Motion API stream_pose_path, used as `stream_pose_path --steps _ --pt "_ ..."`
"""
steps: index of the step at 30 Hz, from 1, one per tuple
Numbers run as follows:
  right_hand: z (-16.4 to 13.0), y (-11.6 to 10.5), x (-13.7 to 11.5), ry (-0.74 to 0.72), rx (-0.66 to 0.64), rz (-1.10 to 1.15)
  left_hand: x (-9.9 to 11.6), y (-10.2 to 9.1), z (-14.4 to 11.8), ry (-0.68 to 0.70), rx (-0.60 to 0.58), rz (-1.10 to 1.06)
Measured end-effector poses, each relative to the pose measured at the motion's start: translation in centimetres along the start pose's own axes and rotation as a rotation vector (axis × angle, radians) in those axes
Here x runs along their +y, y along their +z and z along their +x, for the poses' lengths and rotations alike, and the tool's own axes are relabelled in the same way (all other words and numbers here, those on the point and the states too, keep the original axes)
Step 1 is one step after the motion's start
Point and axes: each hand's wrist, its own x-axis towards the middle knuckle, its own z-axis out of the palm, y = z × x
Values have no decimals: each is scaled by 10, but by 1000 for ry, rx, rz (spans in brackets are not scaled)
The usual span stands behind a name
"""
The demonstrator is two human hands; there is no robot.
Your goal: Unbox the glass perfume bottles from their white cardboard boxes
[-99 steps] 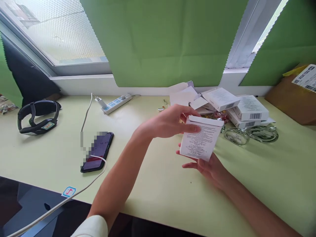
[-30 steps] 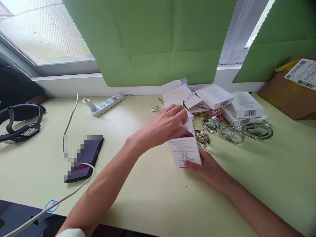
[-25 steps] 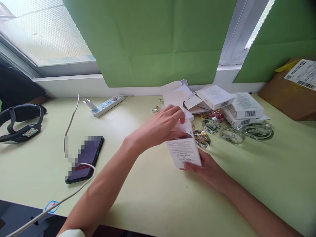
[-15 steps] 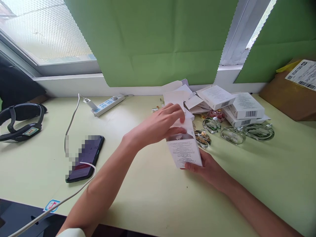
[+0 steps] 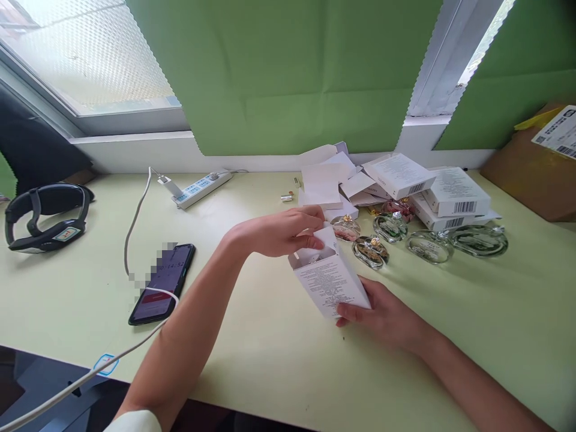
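Note:
A small white printed box (image 5: 330, 282) is tilted above the table, its top end open toward the upper left. My right hand (image 5: 380, 309) is closed around its lower end, thumb on the printed face. At the open end my left hand (image 5: 294, 231) pinches the raised flap between thumb and fingers. Something pale and shiny shows inside the opening, too shaded to name. Just beyond the box lie a pinkish glass bottle (image 5: 345, 227) and a bottle with a gold-coloured cap (image 5: 369, 252).
More oval glass bottles (image 5: 429, 246) lie at right, before stacked white boxes (image 5: 456, 192). Opened cartons (image 5: 320, 183) are heaped by the wall. A brown carton (image 5: 531, 168) fills the right corner. At left are a phone (image 5: 164, 285), a power strip (image 5: 204, 189) and a black headset (image 5: 47, 219).
The box has tipped further to the left, and my left hand has come down onto its flap. My right hand keeps its hold. The view has shifted slightly.

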Motion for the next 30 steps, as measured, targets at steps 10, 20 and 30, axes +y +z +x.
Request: stream_pose_path --steps 10,20,30 --pt "-16 -6 -21 109 14 -111 -27 62 -28 -195 218 -318" --pt "-15 8 -6 -20 359 -875 -26 108 -69 -372 141 -446" --pt "-16 10 5 -193 224 -1241 -15 116 -57 -317 302 -306"
